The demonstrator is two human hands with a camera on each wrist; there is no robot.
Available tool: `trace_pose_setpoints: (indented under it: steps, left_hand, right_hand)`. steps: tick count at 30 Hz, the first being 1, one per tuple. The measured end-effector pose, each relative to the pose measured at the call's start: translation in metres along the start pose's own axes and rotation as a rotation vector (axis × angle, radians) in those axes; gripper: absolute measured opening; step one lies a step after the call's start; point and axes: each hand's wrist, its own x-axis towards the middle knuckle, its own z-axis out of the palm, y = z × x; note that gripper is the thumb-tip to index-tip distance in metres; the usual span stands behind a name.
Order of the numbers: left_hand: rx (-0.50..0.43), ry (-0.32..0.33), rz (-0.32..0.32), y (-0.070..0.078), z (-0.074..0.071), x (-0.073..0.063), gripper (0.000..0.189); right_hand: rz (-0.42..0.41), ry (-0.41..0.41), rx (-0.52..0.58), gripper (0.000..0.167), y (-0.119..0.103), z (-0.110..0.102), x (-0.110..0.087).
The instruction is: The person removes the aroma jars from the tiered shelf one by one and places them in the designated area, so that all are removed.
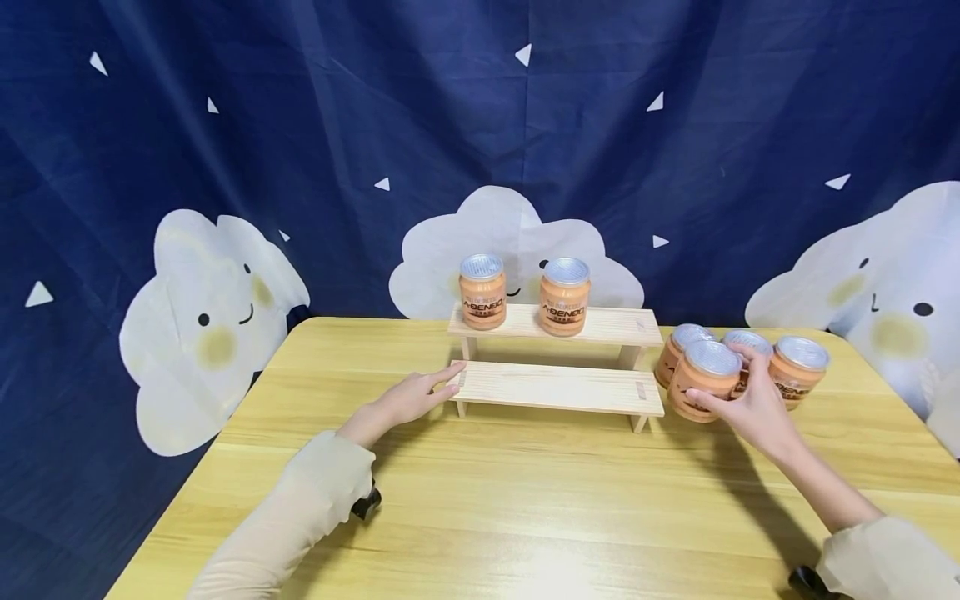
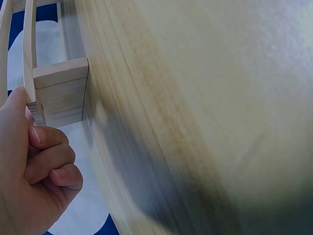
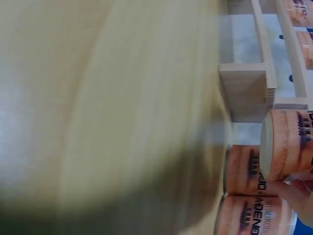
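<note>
My left hand pinches the left end of the lower board of a two-step wooden shelf. Thumb and curled fingers meet around that board end in the left wrist view. At the right, my right hand grips an orange jar with a silvery lid and dark lettering. The jar's pale base shows in the right wrist view, raised off the tabletop. Just behind it stand three matching jars, including a right-hand jar. On the upper step are a left jar and a right jar.
The shelf stands on a light wooden table, toward its back edge. Behind hangs a dark blue curtain printed with white clouds and small triangles. The grouped jars sit close beside the shelf's right end.
</note>
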Motion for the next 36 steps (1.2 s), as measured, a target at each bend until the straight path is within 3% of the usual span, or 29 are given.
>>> trace_pose_setpoints:
  steps: [14, 28, 36]
  left_hand:
    - [0.002, -0.007, -0.002, 0.0, 0.002, 0.001, 0.053]
    - [0.002, -0.003, 0.001, 0.0, 0.003, 0.0, 0.053]
    - [-0.015, -0.001, -0.018, 0.0, 0.001, 0.0, 0.053]
  right_hand:
    - [-0.003, -0.037, -0.023, 0.083, 0.022, 0.011, -0.01]
    - [-0.029, 0.007, -0.039, 0.081, 0.033, 0.015, -0.012]
    - [-0.045, -0.047, -0.001, 0.083, 0.033, 0.013, -0.007]
